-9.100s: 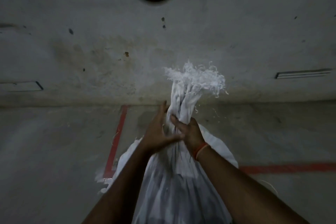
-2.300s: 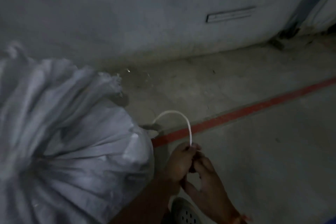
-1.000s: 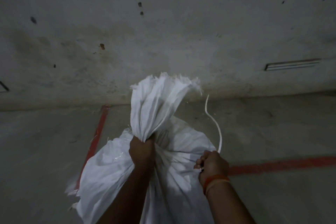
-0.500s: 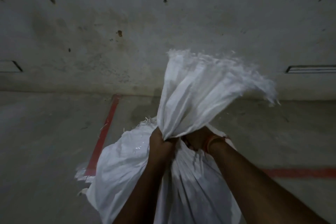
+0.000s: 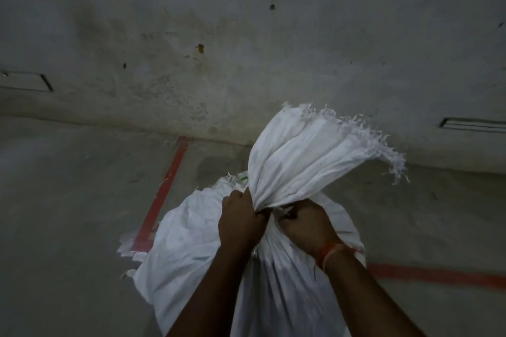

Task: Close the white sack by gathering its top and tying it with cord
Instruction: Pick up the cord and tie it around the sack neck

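Head view, as I read it from my end: a stained concrete wall point(image 5: 246, 49) fills the upper half and meets a grey floor point(image 5: 68, 213) marked with red painted lines point(image 5: 164, 191). Standing on that floor, over the corner of the lines, is the white sack point(image 5: 191, 249), full and slumped, its top bunched into a neck with the frayed mouth point(image 5: 323, 156) fanning up and to the right above the hands. My left hand point(image 5: 239, 220) is wrapped tight round the neck from the left. My right hand point(image 5: 306, 223), an orange band point(image 5: 328, 253) on its wrist, is curled in against the neck from the other side, fingers pinched on something pale at the cinch; I take that to be the cord point(image 5: 284, 210), though only a sliver shows. I judge the gathering done and the tying just begun. Next I would need the left to keep the neck squeezed while the right leads the cord round and pulls it snug, or the bunch will spring loose.
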Available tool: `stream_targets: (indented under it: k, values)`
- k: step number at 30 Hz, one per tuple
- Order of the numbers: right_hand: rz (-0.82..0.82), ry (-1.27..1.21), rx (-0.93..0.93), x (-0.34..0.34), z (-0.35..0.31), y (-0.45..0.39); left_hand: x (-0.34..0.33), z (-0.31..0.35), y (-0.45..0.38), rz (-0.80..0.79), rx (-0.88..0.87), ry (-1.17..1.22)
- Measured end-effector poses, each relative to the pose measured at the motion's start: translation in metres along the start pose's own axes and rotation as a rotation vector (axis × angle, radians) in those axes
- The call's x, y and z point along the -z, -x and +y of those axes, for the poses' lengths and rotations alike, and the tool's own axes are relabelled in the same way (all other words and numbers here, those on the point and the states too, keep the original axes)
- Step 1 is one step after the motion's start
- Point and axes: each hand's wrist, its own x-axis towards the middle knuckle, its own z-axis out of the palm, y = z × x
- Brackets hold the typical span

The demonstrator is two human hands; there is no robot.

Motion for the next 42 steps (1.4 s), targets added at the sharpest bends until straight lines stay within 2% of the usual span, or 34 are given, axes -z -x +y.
stream_targets:
  k: [4, 7, 9, 13, 15, 18, 21, 23, 27, 29, 35, 38, 42]
  values:
    - [0.196, -0.113, -0.044, -0.004, -0.009, 0.073, -0.003, 0.012, 0.005, 0.025, 0.089, -0.022]
    - [0.161, -0.343, -0.164, -0.029, -0.005, 0.096, 0.005, 0.013, 0.018, -0.022, 0.107, -0.018]
    - [0.161, -0.412, -0.21, -0.039, 0.0, 0.092, 0.015, 0.006, 0.036, -0.024, 0.125, 0.0]
    - [0.13, -0.407, -0.213, -0.043, 0.005, 0.079, 0.032, -0.013, 0.079, 0.148, 0.067, 0.071]
    - [0.096, -0.403, -0.21, -0.042, 0.005, 0.078, 0.037, -0.016, 0.09, 0.16, 0.107, 0.05]
    - [0.053, -0.44, -0.159, -0.041, 0.009, 0.078, 0.035, -0.019, 0.098, 0.007, 0.213, 0.118]
    - [-0.019, -0.476, -0.118, -0.039, 0.012, 0.078, 0.021, -0.011, 0.11, -0.219, 0.353, 0.555]
    - [-0.054, -0.536, -0.137, -0.035, 0.016, 0.077, 0.01, -0.006, 0.117, -0.325, 0.41, 0.74]
    - [-0.075, -0.567, -0.132, -0.022, 0.031, 0.072, -0.018, -0.013, 0.109, -0.468, 0.415, 0.799]
    - [-0.104, -0.583, -0.143, -0.013, 0.038, 0.07, -0.026, -0.013, 0.1, -0.43, 0.422, 0.903]
    - [-0.243, -0.657, -0.09, 0.005, 0.038, 0.075, -0.035, -0.001, 0.085, -0.127, 0.451, 1.283]
    - [-0.249, -0.676, -0.093, 0.005, 0.038, 0.074, -0.038, 0.003, 0.087, 0.004, 0.392, 1.325]
    - [-0.236, -0.764, -0.139, 0.007, 0.039, 0.071, -0.033, 0.004, 0.092, 0.047, 0.303, 1.301]
